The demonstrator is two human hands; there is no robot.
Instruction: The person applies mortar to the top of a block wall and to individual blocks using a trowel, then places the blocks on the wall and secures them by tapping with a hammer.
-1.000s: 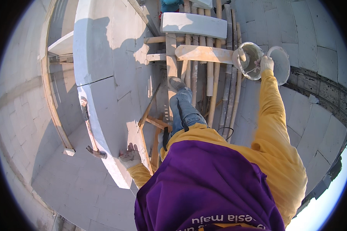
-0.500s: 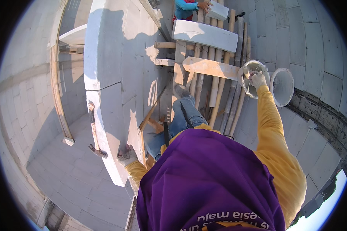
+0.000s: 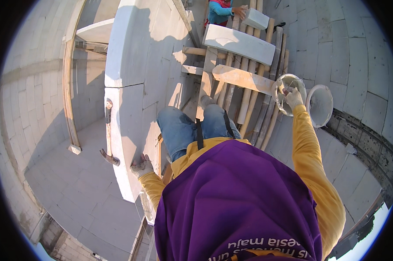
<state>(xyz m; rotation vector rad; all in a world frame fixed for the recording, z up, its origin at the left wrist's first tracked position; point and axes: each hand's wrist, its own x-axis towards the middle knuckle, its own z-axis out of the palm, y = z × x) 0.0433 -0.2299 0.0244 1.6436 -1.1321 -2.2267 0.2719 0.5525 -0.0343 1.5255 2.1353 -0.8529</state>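
My left hand (image 3: 143, 166), in a pale work glove with bare fingertips, lies against the side of the light grey block wall (image 3: 133, 117), its fingers stretched out. A claw hammer (image 3: 109, 135) rests on the wall's narrow top, close to that hand. At the right, my right hand (image 3: 294, 97), gloved too, reaches into a mortar-smeared bucket (image 3: 275, 92). Its fingers are closed, but what they grip inside the bucket is too hidden to make out. Touching this bucket on the right is a second whitish bucket (image 3: 320, 105).
Bamboo poles (image 3: 248, 89) form a platform under a wooden plank (image 3: 242, 79). A long white block (image 3: 240, 43) lies across them. Beyond it, a co-worker's hand (image 3: 239, 11) touches a smaller block (image 3: 256, 18). Block walls (image 3: 335, 52) rise on both sides.
My left leg has come forward, so both knees now show side by side. My right hand stays in the bucket and my left hand stays on the wall. The whole view has shifted slightly.
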